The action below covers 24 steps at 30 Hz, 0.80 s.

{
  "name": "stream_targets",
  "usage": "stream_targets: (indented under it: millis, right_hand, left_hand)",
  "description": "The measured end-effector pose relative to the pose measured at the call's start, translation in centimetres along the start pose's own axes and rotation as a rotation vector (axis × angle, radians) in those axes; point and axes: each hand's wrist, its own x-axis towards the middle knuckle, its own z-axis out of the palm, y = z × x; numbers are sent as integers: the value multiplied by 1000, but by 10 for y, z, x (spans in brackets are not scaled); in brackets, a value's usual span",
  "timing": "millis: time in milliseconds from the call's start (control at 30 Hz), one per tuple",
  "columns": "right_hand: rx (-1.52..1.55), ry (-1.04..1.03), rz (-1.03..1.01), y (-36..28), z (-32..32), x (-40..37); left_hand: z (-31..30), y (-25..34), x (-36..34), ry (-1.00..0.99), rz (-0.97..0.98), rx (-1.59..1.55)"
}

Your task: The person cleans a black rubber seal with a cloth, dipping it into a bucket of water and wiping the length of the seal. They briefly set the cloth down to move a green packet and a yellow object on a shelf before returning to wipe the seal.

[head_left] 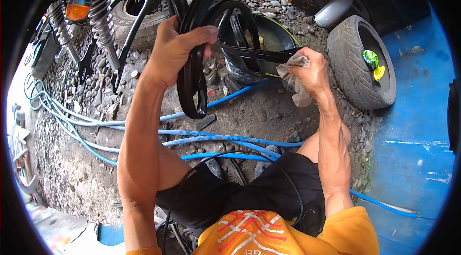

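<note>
Wheel (193,87), black, cast, spoked: held off the ground on edge, out in front of the knees, above gravel (72,168). Gripped at the rim by left hand (170,51), fingers wrapped over the outer edge, thumb laid across the near face; clenched round the rim, not spread. Grey rag (294,82) bunched in right hand (314,75), fingers curled tight on the cloth, pressed against a thin black spoke (254,53) running across from the rim. Loose end of cloth hanging below the fist.

Directly behind the wheel: dark basin (276,36) with a yellow edge, murky liquid inside, resting on stones. Right of it: worn tyre (348,68) lying tilted on the ground, green-and-yellow wrapper (372,60) tucked in its opening. Grey rounded part (333,9) just beyond that tyre.

Upper left: second tyre (137,24) on the gravel, partly behind black frame pieces. Two coil shock absorbers (101,15) beside it, orange lamp lens (77,11) near their top.

Blue hoses (201,137) strung across the dirt from left to right, passing beneath both forearms. Thin black cable (230,154) looping over black shorts (269,192). Blue painted surface (413,125) along the right side, scuffed white in places. Orange shirt (345,231) at the bottom edge.
</note>
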Motion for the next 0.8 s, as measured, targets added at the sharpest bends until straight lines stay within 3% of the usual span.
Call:
stream_targets:
  millis: [267, 433, 533, 800]
  right_hand:
    - [-46, -36, -69, 13, 0, 3]
    - [-132, -15, -133, 25, -5, 9]
    - [-168, -60, -144, 24, -5, 6]
    - [-124, -243, -241, 21, -11, -1]
  left_hand:
    - [-5, -15, 6, -128, -106, 38]
    - [-6, -21, 8, -244, -300, -93]
    - [-8, -35, 12, -246, -451, -243]
    - [22, -74, 11, -149, -525, -95]
